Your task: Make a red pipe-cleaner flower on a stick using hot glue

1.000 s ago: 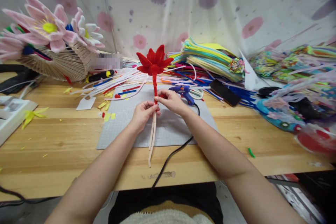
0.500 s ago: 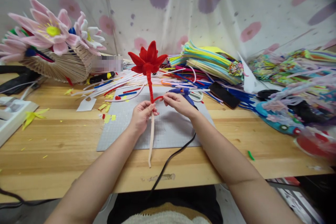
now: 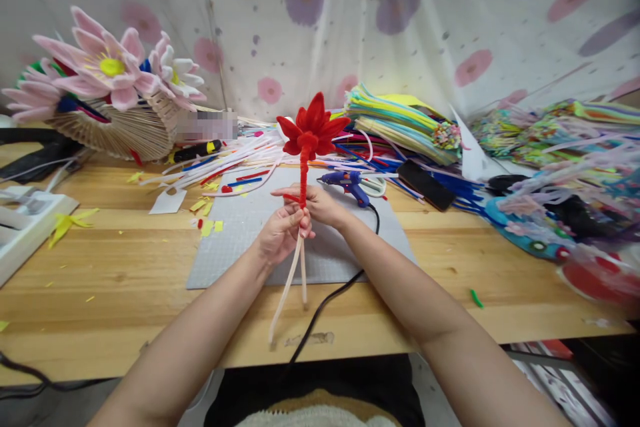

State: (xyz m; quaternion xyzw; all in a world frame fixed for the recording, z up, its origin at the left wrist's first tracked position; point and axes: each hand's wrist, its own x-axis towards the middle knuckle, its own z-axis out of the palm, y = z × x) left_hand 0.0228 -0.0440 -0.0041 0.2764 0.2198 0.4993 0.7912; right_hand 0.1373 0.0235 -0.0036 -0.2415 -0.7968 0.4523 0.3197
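A red pipe-cleaner flower [image 3: 313, 130] stands upright over the cutting mat [image 3: 225, 267]. My left hand [image 3: 284, 232] is closed on its stem, and two pale stem ends [image 3: 286, 293] hang apart below the fingers. Red pipe cleaner [image 3: 303, 177] covers the upper stem in tight turns. Behind the stem, my right hand [image 3: 320, 203] reaches across to the left, its fingers at the loose red end [image 3: 292, 198]; the stem and left hand partly hide its grip.
A blue glue gun [image 3: 345, 181] lies behind the right wrist, its black cord [image 3: 325, 307] running to the front edge. Pipe-cleaner bundles [image 3: 400, 123] and a dark phone [image 3: 425, 183] lie at the back right. Pink flowers [image 3: 107, 70] fill the back left; a power strip [image 3: 37, 220] sits far left.
My right hand has swung from the stem's right side to behind it, taking the red end leftward. The flower has shifted right, and the pale stem ends now show as two.
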